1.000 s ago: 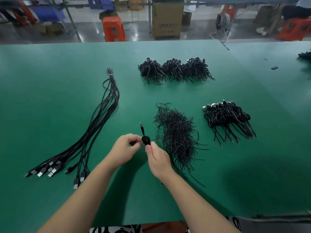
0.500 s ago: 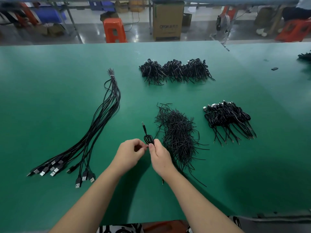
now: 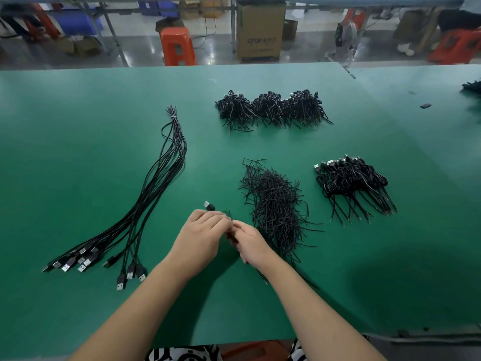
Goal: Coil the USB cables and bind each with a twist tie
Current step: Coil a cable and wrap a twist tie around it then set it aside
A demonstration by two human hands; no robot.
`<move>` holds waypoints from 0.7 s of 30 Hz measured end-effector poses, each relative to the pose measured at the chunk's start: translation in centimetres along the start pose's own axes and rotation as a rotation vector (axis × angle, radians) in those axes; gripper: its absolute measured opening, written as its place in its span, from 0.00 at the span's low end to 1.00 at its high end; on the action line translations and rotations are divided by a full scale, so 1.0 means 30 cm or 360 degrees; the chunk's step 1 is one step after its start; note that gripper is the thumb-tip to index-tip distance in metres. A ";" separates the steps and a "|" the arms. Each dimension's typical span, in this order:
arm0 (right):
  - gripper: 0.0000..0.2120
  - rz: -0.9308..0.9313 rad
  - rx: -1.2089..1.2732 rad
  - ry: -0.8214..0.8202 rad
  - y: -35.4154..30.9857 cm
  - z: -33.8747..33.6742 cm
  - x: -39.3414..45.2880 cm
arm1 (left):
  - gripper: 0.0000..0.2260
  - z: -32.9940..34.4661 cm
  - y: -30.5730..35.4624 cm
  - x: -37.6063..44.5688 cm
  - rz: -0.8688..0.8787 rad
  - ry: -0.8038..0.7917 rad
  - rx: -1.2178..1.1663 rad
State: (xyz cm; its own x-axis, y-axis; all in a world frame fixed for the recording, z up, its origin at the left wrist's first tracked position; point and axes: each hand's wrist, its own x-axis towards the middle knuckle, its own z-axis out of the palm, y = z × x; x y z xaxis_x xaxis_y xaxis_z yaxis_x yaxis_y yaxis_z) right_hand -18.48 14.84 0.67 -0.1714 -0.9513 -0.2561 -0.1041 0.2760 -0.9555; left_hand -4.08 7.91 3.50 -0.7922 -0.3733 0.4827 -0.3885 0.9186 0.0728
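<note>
While hands (image 3: 226,235) pinch cable (image 3: 209,206), mid-table

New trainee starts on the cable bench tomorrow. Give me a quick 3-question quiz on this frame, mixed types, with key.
1. True or false: the uncoiled cables lie on the person's left side.
2. The loose twist ties lie: A) beside the right hand, B) on the orange stool, C) behind the cardboard box.
3. Fill in: the plug pokes out above the ____ hand.

Key: 1 true; 2 A; 3 left.
</note>
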 end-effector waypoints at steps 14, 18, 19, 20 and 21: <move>0.16 -0.0263 -0.0770 0.0218 0.026 0.039 -0.022 | 0.08 -0.006 0.028 0.040 -0.1491 -0.0191 -0.1053; 0.15 -0.0499 -0.1050 0.0290 0.041 0.054 -0.040 | 0.06 -0.024 0.014 0.029 -0.1689 -0.0269 -0.1305; 0.14 -0.0558 -0.1100 0.0308 0.044 0.057 -0.045 | 0.06 -0.029 0.010 0.025 -0.1718 -0.0293 -0.1364; 0.14 -0.0603 -0.1144 0.0320 0.045 0.060 -0.048 | 0.05 -0.032 0.007 0.023 -0.1738 -0.0323 -0.1394; 0.13 -0.0637 -0.1174 0.0329 0.048 0.062 -0.050 | 0.05 -0.035 0.002 0.023 -0.1752 -0.0360 -0.1388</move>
State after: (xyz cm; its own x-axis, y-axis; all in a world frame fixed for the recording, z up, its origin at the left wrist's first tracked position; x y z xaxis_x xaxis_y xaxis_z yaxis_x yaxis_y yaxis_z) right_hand -16.55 16.41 -0.58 -0.1535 -0.9717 0.1796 -0.7919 0.0122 -0.6105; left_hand -4.15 7.85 4.75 -0.3703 -0.8743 -0.3138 -0.5019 -0.0959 0.8596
